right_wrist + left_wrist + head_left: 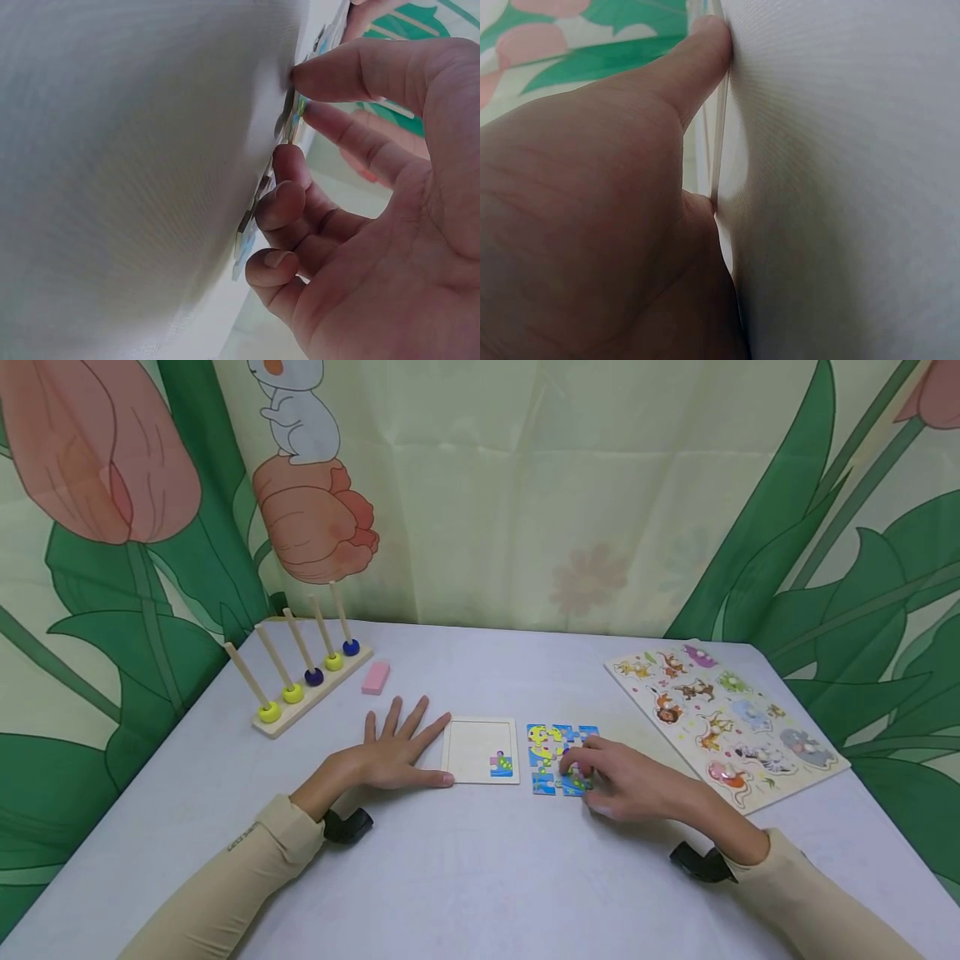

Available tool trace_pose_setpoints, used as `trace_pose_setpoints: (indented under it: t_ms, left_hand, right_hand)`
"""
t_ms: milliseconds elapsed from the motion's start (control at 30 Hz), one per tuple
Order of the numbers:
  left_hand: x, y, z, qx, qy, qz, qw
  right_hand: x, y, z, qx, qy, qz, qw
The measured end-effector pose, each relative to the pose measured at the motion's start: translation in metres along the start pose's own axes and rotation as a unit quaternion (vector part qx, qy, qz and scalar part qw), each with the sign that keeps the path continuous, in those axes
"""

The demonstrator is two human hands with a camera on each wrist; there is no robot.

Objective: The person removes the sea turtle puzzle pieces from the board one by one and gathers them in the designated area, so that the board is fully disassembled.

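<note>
My left hand (393, 756) lies spread on the table, its thumb and index fingertips at the left edge of a square wooden puzzle tray (468, 752). In the left wrist view, the thumb (697, 67) reaches along the tray's thin edge. One colourful puzzle piece (501, 764) sits in the tray's lower right corner. To the right, several puzzle pieces (538, 756) with blue, yellow and green print lie close together. My right hand (622, 777) bends over them, pinching a piece at the lower right between thumb and index finger; the palm-side view shows its other fingers (281, 206) curled.
A wooden peg stand (311, 693) with yellow and dark blue beads stands at the left. Near it lies a pink block (376, 678). An animal puzzle board (720, 727) lies at the right, beyond my right hand. A printed curtain (510, 510) hangs behind the table.
</note>
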State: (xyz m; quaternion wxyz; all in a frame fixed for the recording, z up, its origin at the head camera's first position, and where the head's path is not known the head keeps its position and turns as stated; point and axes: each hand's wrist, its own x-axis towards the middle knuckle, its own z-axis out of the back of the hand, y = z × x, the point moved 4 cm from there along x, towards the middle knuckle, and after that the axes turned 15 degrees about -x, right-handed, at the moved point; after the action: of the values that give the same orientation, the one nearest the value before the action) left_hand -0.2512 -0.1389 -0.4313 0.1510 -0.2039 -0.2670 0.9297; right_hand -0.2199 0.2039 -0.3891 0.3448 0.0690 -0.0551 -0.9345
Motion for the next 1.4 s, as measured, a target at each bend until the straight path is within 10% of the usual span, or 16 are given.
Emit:
trace_pose_setpoints:
  t_ms: [1400]
  left_hand:
    - [0.000,0.000,0.000,0.001,-0.001,-0.003,1.0000]
  right_hand:
    - [0.018,0.019,0.010,-0.003,-0.042,0.034,0.9986]
